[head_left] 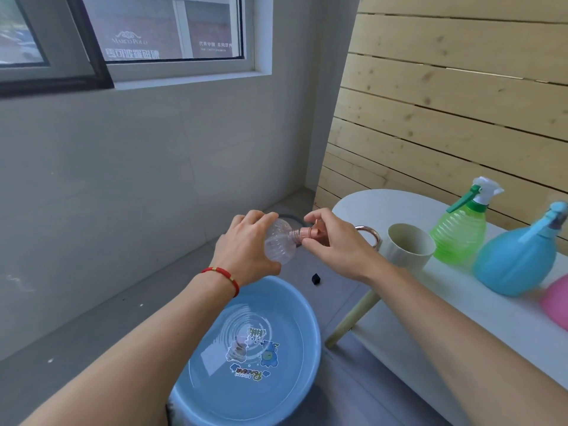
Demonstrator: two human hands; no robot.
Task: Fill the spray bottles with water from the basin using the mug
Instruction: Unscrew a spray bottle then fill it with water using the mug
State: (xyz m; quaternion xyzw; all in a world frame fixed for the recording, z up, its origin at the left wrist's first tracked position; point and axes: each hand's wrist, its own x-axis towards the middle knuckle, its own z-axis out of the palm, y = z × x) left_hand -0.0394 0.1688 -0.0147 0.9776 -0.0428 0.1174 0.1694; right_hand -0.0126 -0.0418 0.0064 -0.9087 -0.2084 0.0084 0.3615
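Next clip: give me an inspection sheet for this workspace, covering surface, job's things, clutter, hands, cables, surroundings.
Surface: white table on the right, wooden leg showing; grey tiled floor below.
Job's things: blue basin on the floor, holding rippling water; cream mug, green spray bottle and blue spray bottle upright on the table; clear bottle held tilted above the basin.
Clutter: pink object at the table's right edge, cut off; small black item on the floor.
Hands: left hand grips the clear bottle's body; right hand pinches its pink spray head.
Cables: nothing seen.
Surroundings: window, grey wall, wooden slat wall.
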